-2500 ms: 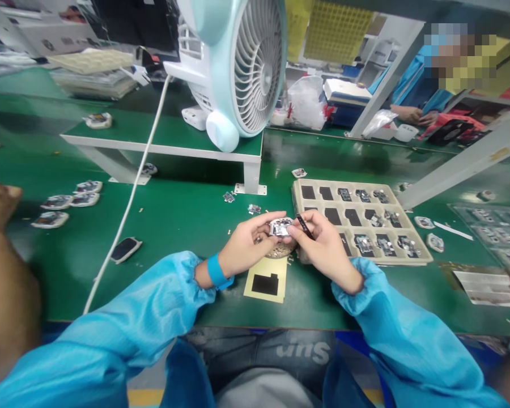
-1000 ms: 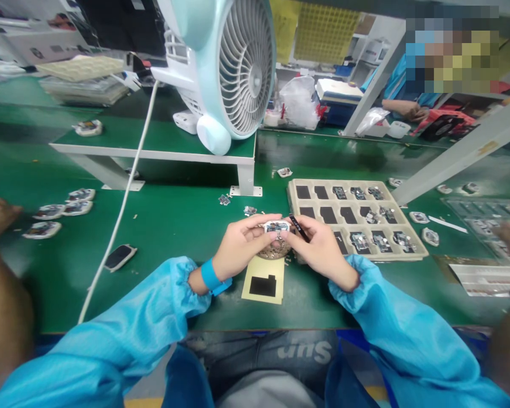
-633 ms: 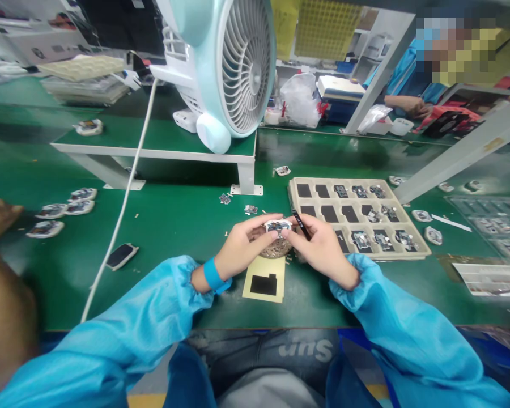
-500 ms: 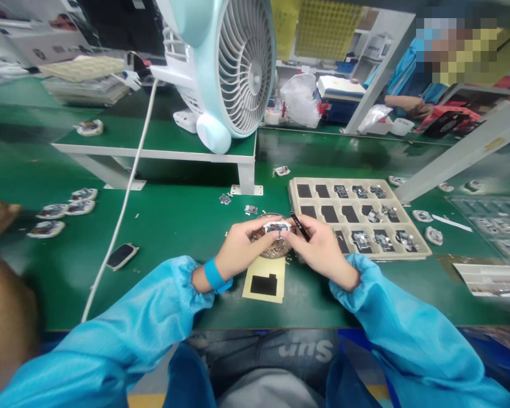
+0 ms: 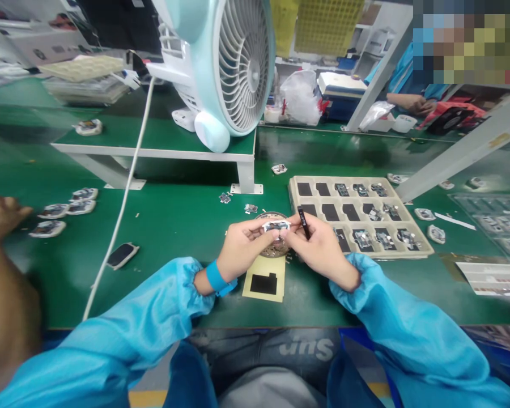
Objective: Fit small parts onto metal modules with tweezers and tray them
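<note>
Between both hands I hold a small white device housing (image 5: pixel 276 226) with a circuit board in it, over a round dish of small parts (image 5: pixel 276 250). My left hand (image 5: pixel 245 245), with a blue wrist strap (image 5: pixel 216 277), is closed on the housing's left side. My right hand (image 5: pixel 317 243) pinches its right side and also keeps a black pen-like tool (image 5: pixel 303 222) tucked between its fingers, pointing up. Below the dish lies a yellow sheet with a black cut-out patch (image 5: pixel 264 284). Fingertips hide part of the housing.
A beige compartment tray (image 5: pixel 425 249) with circuit boards and black pads stands right. Behind is a fan (image 5: pixel 246 73) on a low green shelf (image 5: pixel 153 148). A white cable (image 5: pixel 123 209) crosses the left side. Another person's arm (image 5: pixel 4 272) rests at far left.
The black tool in my right hand has tipped more upright. Both hands stay on the housing in nearly the same place. The other person's hand at left has shifted slightly right.
</note>
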Demonstrator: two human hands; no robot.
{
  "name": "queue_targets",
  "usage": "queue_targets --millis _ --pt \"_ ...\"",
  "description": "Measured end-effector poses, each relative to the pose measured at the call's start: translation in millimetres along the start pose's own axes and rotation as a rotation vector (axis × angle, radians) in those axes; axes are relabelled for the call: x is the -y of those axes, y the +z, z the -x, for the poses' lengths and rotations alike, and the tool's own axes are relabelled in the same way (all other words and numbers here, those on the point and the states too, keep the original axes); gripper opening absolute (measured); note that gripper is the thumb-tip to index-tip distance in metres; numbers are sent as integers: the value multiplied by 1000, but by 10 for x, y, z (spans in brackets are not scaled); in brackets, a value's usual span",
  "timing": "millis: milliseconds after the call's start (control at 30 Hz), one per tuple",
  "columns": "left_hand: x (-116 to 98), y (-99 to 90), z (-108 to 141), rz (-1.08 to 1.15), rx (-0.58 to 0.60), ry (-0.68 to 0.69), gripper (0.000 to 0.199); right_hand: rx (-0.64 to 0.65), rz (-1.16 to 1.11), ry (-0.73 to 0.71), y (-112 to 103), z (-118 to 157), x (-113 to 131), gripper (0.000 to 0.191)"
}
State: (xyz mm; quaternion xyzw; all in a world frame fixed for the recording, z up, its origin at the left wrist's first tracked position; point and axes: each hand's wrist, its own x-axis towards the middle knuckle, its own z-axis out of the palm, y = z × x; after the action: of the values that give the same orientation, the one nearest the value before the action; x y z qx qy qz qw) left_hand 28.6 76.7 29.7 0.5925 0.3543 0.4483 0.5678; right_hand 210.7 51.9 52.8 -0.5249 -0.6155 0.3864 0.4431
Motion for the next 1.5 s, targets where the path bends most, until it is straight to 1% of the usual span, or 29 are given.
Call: queue_targets --millis 67,100,200,233,333,433,500,600,700,900,967,1067,1200,1333,1400,1433,1500 --pt "-1 -25 -20 -115 -17 36 30 42 99 -60 -55 -32 -27 15" --pt "-5 -36 -27 -190 -31 62 28 41 158 -103 -82 -45 -41 17" --pt "-20 -44 -35 -351 -45 140 25 -28 276 -191 -132 -59 -68 27" --pt "-21 -41 -34 -375 -38 162 25 -47 286 -208 -137 -57 -69 25" --pt "-6 -36 -24 -460 -15 235 24 -88 314 -285 -142 -47 -60 8" --pt "26 -51 -19 -594 -2 289 23 -136 329 -385 -152 -46 -64 5" --pt "41 -65 -19 -659 -1 309 24 -95 320 -456 -156 -49 -89 3" --pt "48 -76 -23 -690 -18 328 25 -11 313 -541 -149 -51 -154 8" --pt "44 -75 -23 -709 -21 335 23 4 323 -584 -139 -44 -212 11" --pt "34 -78 -20 -719 -14 333 21 34 395 -627 -140 -6 -244 21" --pt "34 -83 -23 -721 -12 329 21 36 421 -631 -138 -1 -249 21" --pt "45 -90 -29 -736 -14 326 21 41 463 -596 -137 -2 -252 15" --pt "70 -84 -29 -734 -15 321 25 89 540 -522 -144 -4 -236 12" --pt "62 -95 -40 -712 5 323 28 133 523 -485 -165 -10 -215 13" --pt "49 -157 -87 -718 -10 337 26 134 503 -467 -182 -26 -220 13" --pt "46 -215 -130 -727 -36 340 26 135 518 -451 -192 -38 -229 12" --pt "62 -393 -256 -749 -136 319 26 149 596 -401 -209 -67 -255 14"
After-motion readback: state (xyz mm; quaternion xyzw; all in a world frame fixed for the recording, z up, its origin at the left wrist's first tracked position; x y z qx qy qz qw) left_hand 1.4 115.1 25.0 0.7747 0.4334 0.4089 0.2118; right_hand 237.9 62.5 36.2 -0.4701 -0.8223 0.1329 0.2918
